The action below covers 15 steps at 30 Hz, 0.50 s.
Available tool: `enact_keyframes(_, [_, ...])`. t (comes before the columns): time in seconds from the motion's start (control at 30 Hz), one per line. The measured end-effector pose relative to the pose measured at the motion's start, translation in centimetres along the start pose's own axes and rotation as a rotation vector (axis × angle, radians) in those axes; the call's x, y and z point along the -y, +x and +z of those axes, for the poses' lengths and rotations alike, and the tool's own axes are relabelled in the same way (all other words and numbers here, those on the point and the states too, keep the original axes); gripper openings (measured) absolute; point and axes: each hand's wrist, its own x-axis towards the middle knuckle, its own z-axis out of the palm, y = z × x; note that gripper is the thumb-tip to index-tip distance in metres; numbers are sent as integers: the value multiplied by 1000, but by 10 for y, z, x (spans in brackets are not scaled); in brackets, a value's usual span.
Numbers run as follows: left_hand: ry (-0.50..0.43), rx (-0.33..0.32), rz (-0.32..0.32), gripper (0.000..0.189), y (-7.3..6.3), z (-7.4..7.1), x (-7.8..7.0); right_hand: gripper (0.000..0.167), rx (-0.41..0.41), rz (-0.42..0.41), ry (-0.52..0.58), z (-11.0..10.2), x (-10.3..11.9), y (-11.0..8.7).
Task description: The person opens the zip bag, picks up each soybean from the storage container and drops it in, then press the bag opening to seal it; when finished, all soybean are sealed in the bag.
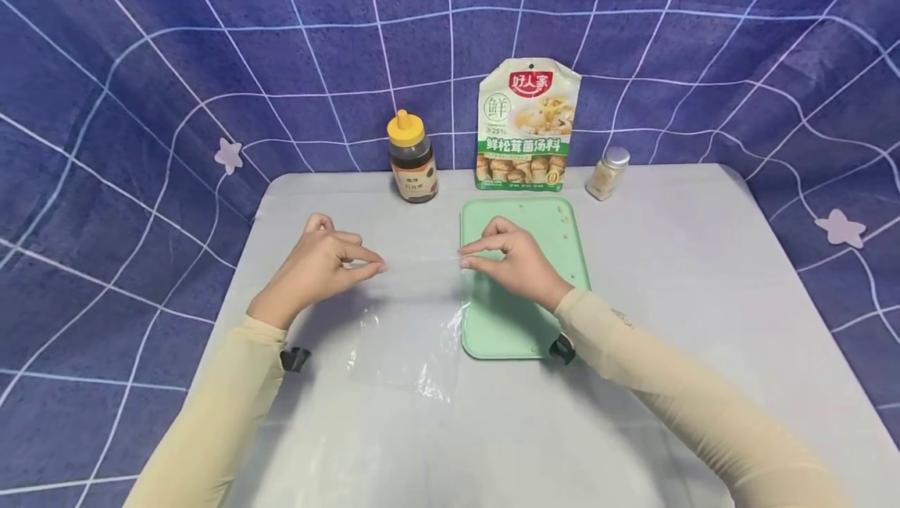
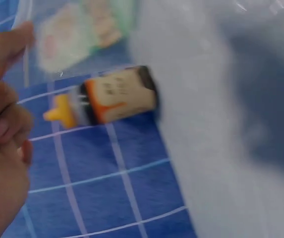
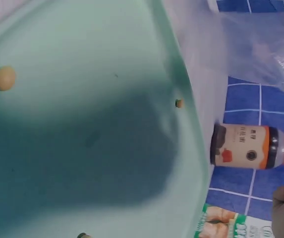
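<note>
1. While L hand [image 1: 326, 262] & R hand [image 1: 516, 262] each pinch an upper corner, clear plastic bag [image 1: 411, 336] hangs btwn them, top edge stretched side to side.
2. Key relation: bag drops from that edge toward the person, both hands equally near; long axis unclear b/c film's see-through.
3. R hand is over green tray [image 1: 502, 340], w/ bag's R side by tray's L rim; a few bits [image 3: 5, 78] lie on tray.
4. Farther back on counter [image 1: 703, 273], L to R: yellow-capped bottle [image 1: 413, 164], upright pkt [image 1: 527, 133], sm. jar [image 1: 608, 173].
</note>
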Motion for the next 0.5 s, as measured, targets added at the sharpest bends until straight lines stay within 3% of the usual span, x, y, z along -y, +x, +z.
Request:
enact_keyframes(0.2, [-87,80,55,5,2,-28,-29,31,-49,-181,82,-4,17,-7])
enact_keyframes(0.3, [-130,119,48,6,3,-36,-38,31,-67,-290,104,-5,30,-10])
enact_keyframes(0.4, [-185,161,0,10,0,-39,-40,27,-64,-356,112,-6,54,-14])
enact_keyframes(0.5, [-315,235,-98,8,-3,-37,-37,20,1,-301,112,-4,55,-20])
